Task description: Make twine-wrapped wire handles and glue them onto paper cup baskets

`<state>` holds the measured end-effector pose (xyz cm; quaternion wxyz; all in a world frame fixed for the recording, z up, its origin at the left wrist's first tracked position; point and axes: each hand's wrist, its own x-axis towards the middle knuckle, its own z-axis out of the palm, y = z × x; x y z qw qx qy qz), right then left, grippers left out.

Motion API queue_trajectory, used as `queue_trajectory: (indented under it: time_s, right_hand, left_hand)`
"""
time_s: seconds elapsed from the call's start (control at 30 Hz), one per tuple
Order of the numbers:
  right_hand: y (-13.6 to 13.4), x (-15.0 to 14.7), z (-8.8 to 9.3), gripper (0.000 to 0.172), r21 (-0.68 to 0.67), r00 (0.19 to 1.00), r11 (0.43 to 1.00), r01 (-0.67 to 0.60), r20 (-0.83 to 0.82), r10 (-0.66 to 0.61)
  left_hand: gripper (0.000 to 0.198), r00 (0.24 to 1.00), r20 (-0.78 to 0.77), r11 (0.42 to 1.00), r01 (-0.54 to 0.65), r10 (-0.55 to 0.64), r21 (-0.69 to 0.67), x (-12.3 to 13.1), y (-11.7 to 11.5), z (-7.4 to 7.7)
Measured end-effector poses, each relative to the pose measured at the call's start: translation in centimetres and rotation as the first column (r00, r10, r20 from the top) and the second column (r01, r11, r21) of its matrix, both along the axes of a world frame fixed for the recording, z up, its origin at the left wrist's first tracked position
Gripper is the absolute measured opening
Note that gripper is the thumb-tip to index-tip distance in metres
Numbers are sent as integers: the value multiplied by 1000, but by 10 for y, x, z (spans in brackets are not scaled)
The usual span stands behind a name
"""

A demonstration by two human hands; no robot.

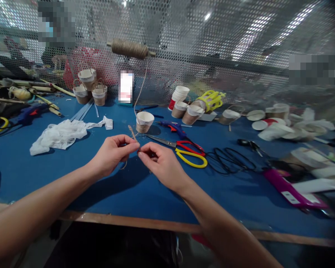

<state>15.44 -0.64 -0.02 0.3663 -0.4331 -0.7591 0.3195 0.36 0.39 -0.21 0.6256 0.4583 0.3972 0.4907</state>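
Left hand (115, 154): I see thumb and forefinger pinching a short brown cord (132, 133), whose loose end sticks up past the fingertips.
Right hand (164, 163): I have thumb and forefinger pinched at the lower end of that same cord, fingertips just beside the left ones; the exact grip is too small for me to make out.
Brown cord: between the two hands, above the blue table (114, 201), in front of the small cup.
Small cup (144, 123): upright on the table, just beyond the fingertips, pale at the rim and brown around the side.
Twine spool (130, 49): mounted at the perforated panel (167, 22); one strand (143, 87) drops from it to the cup's left side.
Scissors (191, 152): near my right hand, one handle red, one yellow.
Glue gun (177, 129): blue, lying behind the scissors.
White fabric (58, 136): bunched up, well to the left of the cup.
Handled cups (87, 80): three grouped at the back left, one perched above two.
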Motion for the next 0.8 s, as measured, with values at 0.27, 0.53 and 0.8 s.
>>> queue_trajectory:
  time_s: [0.27, 0.53, 0.8]
  right_hand:
    - [1, 4, 6, 12, -323, 951, 917, -232, -275, 144]
    - [0, 2, 6, 14, -331, 957, 929, -164, -282, 69]
    - [0, 3, 8, 14, -375, 936, 898, -230, -338, 98]
  left_hand:
    - [13, 990, 93, 994, 107, -108, 22, -3, 1, 1]
    - [16, 998, 35, 999, 42, -42, 7, -1, 1, 1]
    - [16, 995, 61, 997, 71, -73, 26, -2, -1, 2]
